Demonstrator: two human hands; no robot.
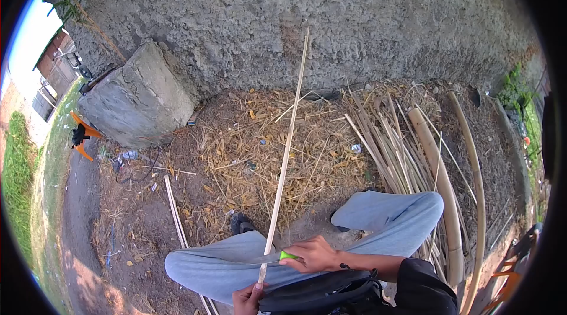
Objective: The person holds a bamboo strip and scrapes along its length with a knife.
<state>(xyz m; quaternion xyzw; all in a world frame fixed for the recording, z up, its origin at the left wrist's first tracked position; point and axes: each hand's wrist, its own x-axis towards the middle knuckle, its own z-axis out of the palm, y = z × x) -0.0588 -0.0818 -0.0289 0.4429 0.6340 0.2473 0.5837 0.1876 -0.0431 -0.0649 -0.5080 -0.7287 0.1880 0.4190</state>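
Note:
A long, pale bamboo strip [286, 158] runs from my lap toward the rough wall, its far end raised in front of it. My left hand [248, 299] is closed on the strip's near end, thumb on top. In my right hand [313, 254] is a knife [289, 255] with a bright green handle, the fingers wrapped round it. Its thin blade points left and lies across the strip a little beyond my left hand. How far the blade has entered the strip, if at all, I cannot tell.
To the right lie a pile of split bamboo strips [393, 149], a thick bamboo pole [437, 179] and a thinner pole [472, 167]. More strips [175, 211] rest at left. Dry leaves and shavings [236, 161] cover the ground. A concrete block [142, 96] stands against the wall [354, 25].

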